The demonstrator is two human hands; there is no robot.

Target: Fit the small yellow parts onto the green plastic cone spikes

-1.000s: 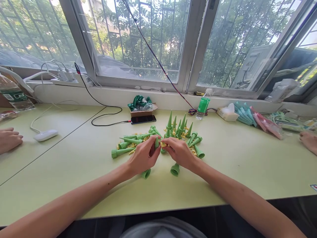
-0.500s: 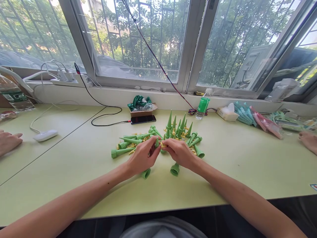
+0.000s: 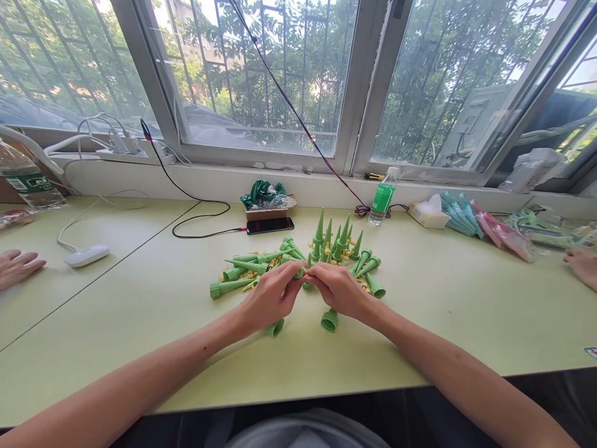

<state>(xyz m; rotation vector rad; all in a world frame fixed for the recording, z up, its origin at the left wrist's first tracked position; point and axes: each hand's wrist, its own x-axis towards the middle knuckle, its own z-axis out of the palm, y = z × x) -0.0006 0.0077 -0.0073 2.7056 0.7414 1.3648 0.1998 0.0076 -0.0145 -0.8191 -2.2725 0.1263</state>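
My left hand (image 3: 273,291) is closed around a green cone piece (image 3: 299,272), most of it hidden by the fingers. Touching it from the right, my right hand (image 3: 339,287) pinches something small that its fingers cover. Several green cones (image 3: 342,236) with yellow parts stand upright just behind the hands. More green cones (image 3: 231,287) lie in a loose heap on the left, mixed with yellow pieces, and others (image 3: 370,266) lie on the right. Near my wrists, a green cap end (image 3: 329,320) and another (image 3: 275,327) rest on the table.
Behind the cones are a phone (image 3: 270,225) on a cable, a small box (image 3: 268,213), a bottle (image 3: 382,198) and a tissue box (image 3: 428,213). Other people's hands rest at the far left (image 3: 18,267) and far right (image 3: 583,264), near a white mouse (image 3: 87,256) at left.
The green cone in my left hand has tipped from upright and is now mostly covered. The fingertips of both hands have come closer together, hiding the small yellow piece.
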